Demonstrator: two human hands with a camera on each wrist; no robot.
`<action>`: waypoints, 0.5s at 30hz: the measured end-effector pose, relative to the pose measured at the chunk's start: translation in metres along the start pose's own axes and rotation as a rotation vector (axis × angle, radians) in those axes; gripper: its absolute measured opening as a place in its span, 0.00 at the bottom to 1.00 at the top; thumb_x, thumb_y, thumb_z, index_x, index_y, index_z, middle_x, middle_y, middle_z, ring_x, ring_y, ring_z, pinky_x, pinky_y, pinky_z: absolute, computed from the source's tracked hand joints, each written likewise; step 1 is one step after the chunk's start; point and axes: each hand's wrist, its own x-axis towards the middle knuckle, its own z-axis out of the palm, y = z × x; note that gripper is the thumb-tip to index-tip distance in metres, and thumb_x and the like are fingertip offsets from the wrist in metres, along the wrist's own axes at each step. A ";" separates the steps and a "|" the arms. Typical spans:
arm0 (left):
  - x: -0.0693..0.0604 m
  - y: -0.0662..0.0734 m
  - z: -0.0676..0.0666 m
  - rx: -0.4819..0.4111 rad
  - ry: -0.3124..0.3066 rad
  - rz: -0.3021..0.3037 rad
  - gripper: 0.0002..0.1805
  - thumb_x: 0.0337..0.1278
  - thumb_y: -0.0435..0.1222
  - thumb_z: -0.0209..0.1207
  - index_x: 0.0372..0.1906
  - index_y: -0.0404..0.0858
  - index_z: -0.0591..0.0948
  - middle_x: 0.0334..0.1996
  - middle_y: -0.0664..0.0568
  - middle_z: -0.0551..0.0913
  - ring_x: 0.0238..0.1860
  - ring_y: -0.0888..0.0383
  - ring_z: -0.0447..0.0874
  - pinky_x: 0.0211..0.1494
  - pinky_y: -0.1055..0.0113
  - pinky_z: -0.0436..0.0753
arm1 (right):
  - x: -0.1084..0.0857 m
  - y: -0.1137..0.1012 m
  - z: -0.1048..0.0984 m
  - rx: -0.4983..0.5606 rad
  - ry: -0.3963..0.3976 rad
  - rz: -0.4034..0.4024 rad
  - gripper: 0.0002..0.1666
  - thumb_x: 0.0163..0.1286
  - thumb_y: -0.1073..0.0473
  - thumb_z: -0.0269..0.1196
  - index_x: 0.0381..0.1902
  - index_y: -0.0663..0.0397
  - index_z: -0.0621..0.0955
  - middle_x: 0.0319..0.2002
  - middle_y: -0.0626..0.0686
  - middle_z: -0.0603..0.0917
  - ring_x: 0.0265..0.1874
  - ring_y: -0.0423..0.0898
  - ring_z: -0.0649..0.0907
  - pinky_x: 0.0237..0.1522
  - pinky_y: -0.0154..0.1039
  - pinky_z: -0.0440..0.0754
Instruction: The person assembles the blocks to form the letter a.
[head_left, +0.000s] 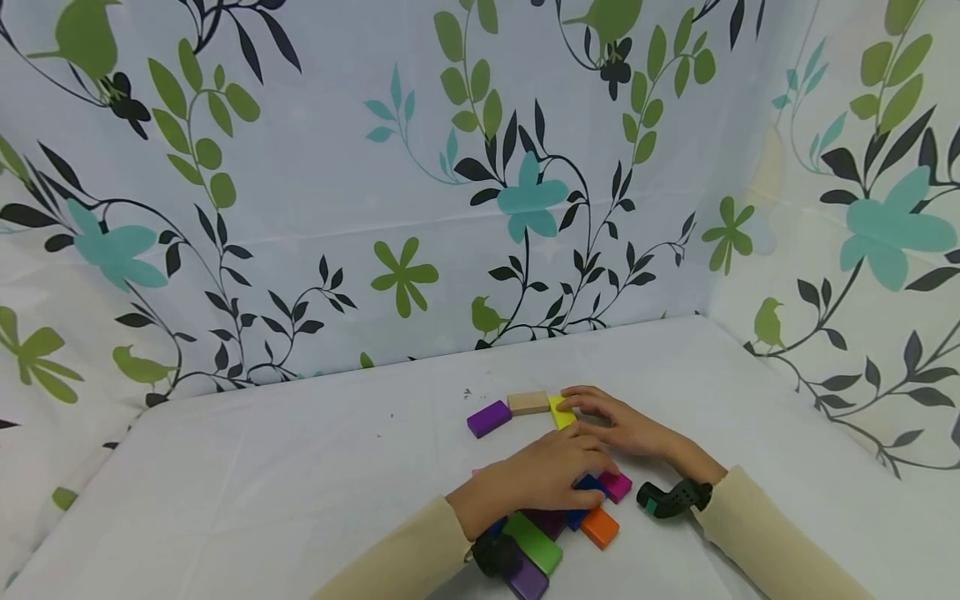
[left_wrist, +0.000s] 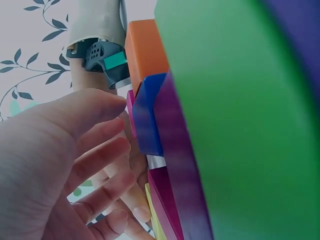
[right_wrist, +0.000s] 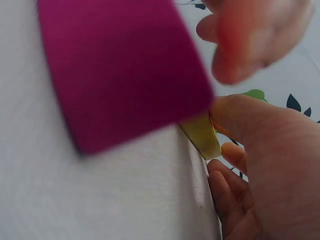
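My right hand pinches a yellow block at the right end of a short curved row. The thumb lies against that block in the right wrist view. Left of it in the row are a plain wooden block and a purple block. My left hand hovers over a group of coloured blocks, fingers loosely bent and holding nothing. Its thumb is close to a blue block and a magenta block; whether it touches them I cannot tell.
Around the left hand and wrist lie an orange block, a green block, a dark purple block and a violet block. The white table meets a leaf-patterned cloth at the back and sides.
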 end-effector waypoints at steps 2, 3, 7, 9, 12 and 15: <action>0.004 0.000 0.001 0.007 -0.005 0.006 0.18 0.66 0.45 0.58 0.59 0.48 0.79 0.56 0.63 0.80 0.66 0.58 0.65 0.69 0.67 0.64 | 0.000 0.001 0.000 0.007 -0.004 -0.007 0.21 0.73 0.64 0.55 0.62 0.62 0.74 0.69 0.66 0.63 0.67 0.66 0.64 0.64 0.62 0.62; 0.006 0.000 0.001 0.007 -0.013 0.003 0.19 0.66 0.45 0.58 0.59 0.48 0.79 0.57 0.63 0.79 0.66 0.58 0.64 0.69 0.67 0.63 | 0.000 0.001 0.000 0.012 -0.006 -0.009 0.21 0.73 0.64 0.55 0.62 0.62 0.74 0.69 0.66 0.62 0.67 0.66 0.64 0.64 0.62 0.62; 0.011 0.002 0.001 -0.003 -0.054 -0.011 0.20 0.66 0.46 0.58 0.61 0.49 0.78 0.59 0.63 0.78 0.67 0.57 0.64 0.70 0.66 0.63 | 0.001 0.002 -0.001 0.016 -0.002 0.004 0.20 0.74 0.63 0.55 0.62 0.60 0.74 0.69 0.65 0.63 0.67 0.66 0.64 0.64 0.62 0.62; 0.013 0.003 0.001 -0.008 -0.065 -0.020 0.20 0.66 0.46 0.59 0.61 0.48 0.78 0.59 0.63 0.78 0.67 0.58 0.65 0.70 0.66 0.63 | 0.001 0.002 -0.001 0.019 0.002 0.007 0.20 0.74 0.63 0.56 0.62 0.60 0.75 0.69 0.65 0.63 0.67 0.66 0.65 0.64 0.63 0.62; 0.015 0.005 0.002 0.009 -0.061 -0.034 0.20 0.65 0.46 0.59 0.60 0.49 0.79 0.59 0.62 0.78 0.66 0.60 0.68 0.68 0.67 0.66 | 0.001 0.002 -0.001 0.022 0.007 0.015 0.20 0.74 0.62 0.56 0.62 0.59 0.75 0.69 0.65 0.63 0.67 0.65 0.65 0.64 0.63 0.62; 0.017 0.008 0.003 0.062 -0.035 -0.045 0.19 0.63 0.47 0.61 0.58 0.49 0.80 0.57 0.62 0.79 0.65 0.60 0.69 0.68 0.67 0.66 | 0.000 0.002 0.000 0.029 0.007 0.015 0.20 0.74 0.62 0.56 0.62 0.59 0.75 0.69 0.65 0.63 0.67 0.66 0.65 0.64 0.63 0.62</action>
